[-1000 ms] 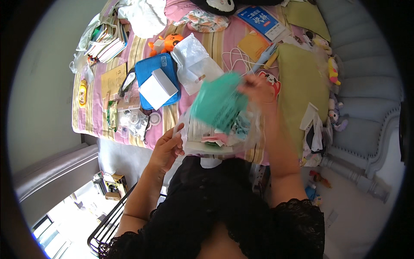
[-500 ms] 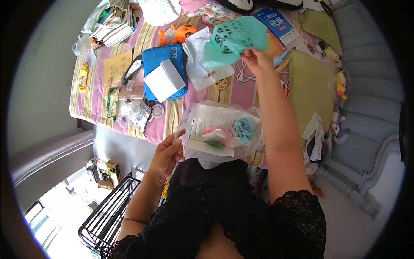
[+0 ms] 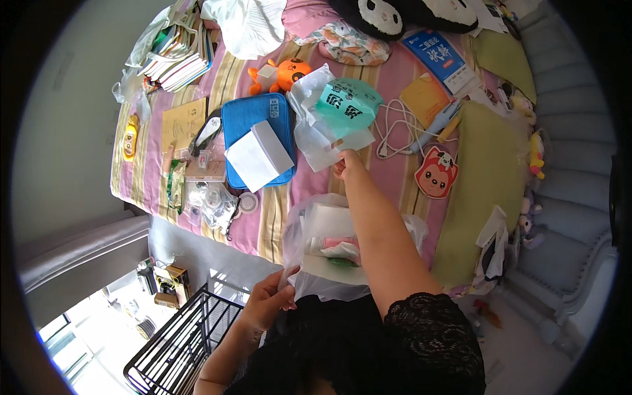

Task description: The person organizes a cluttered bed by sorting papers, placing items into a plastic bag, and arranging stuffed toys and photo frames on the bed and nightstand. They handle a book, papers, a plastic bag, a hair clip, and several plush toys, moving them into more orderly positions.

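My left hand (image 3: 270, 299) pinches the rim of a clear plastic bag (image 3: 297, 240) at the bed's near edge. Inside the bag lie white papers (image 3: 329, 218), a pink packet (image 3: 339, 243), a crumpled white piece and something green (image 3: 341, 263); my right forearm covers part of the contents. Stretched forward over the bag, my right hand (image 3: 346, 164) is down by the lower edge of a white plastic bag (image 3: 313, 139), its fingers bent together. What they hold, if anything, is hidden. A teal green plastic bag (image 3: 349, 105) rests crumpled on the white one.
Left of the white bag lies a blue case (image 3: 240, 108) with a white box (image 3: 260, 158) on it. An orange plush toy (image 3: 289, 74) is beyond. To the right are a white cable (image 3: 388, 135), a red cartoon-face item (image 3: 436, 172) and a blue book (image 3: 440, 59).
My right hand has let go of the teal bag, which now lies on the white bag, and has come down nearer. My left hand keeps hold of the clear bag. The view has shifted.
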`<action>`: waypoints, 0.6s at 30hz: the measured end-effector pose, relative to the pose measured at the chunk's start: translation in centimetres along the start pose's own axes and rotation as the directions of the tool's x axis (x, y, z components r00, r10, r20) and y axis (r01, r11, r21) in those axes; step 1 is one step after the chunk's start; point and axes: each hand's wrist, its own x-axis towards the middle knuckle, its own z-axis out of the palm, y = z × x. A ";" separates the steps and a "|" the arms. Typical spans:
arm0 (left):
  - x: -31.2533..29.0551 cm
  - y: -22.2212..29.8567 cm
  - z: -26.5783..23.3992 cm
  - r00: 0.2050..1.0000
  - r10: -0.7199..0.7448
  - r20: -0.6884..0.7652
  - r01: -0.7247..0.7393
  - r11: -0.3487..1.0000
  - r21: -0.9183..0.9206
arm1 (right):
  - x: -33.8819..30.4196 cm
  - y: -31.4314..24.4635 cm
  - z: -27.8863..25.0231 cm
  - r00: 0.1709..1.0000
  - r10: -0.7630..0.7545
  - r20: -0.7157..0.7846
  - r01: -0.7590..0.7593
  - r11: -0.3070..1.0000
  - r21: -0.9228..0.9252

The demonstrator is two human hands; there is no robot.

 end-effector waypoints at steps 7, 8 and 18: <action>0.7 0.2 -0.7 1.000 0.005 0.006 -0.005 0.999 0.031 | -0.4 2.6 -2.4 0.518 -0.795 0.316 0.221 -0.233 -0.947; 0.8 0.3 -0.7 1.000 0.013 0.017 -0.014 0.999 0.046 | 0.9 3.0 -3.3 0.492 -0.792 0.361 0.242 -0.274 -0.931; 1.9 0.8 0.6 0.984 0.172 0.040 -0.177 0.971 0.163 | -8.6 0.0 -11.0 0.645 -0.674 0.360 0.562 0.099 -0.821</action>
